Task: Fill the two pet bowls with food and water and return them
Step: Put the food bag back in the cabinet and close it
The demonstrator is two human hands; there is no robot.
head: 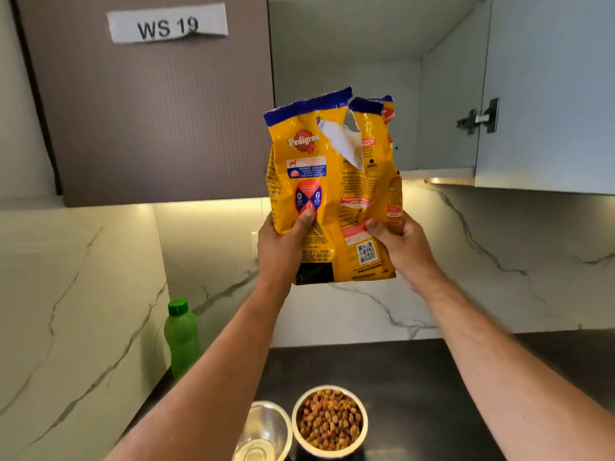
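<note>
Green translucent plastic bottle [181, 337] with its screw cap on stands at the far left of the dark stone surface [432, 377], against the marbled side wall. Next along, at the near edge, sits the clear glass bowl [263, 430] holding what looks like water, touching or just beside the white-rimmed bowl of brown kibble [329, 419]. Both bowls look filled, so the step in hand is judged to be putting the food away.

Above them the left hand [283, 244] has its fingers wrapped around the lower left edge of the yellow torn-top dog food bag [332, 194], thumb pressed on the front; the right hand [399, 242] clamps the lower right edge the same way. The bag hangs upright in the air, in front of the open grey wall cupboard [366, 78].

To do this well, keep the bag upright: the top is ripped open and ragged, so any tilt could spill kibble onto the bowls below. Lift it over the cupboard's bottom lip before sliding it in, base first.

The closed brown door [149, 111] bounds the opening on the left; the swung-out pale door [549, 94] with its metal hinge [479, 118] stands on the right, near the right forearm's path. The cupboard interior appears empty, with ample room.
</note>
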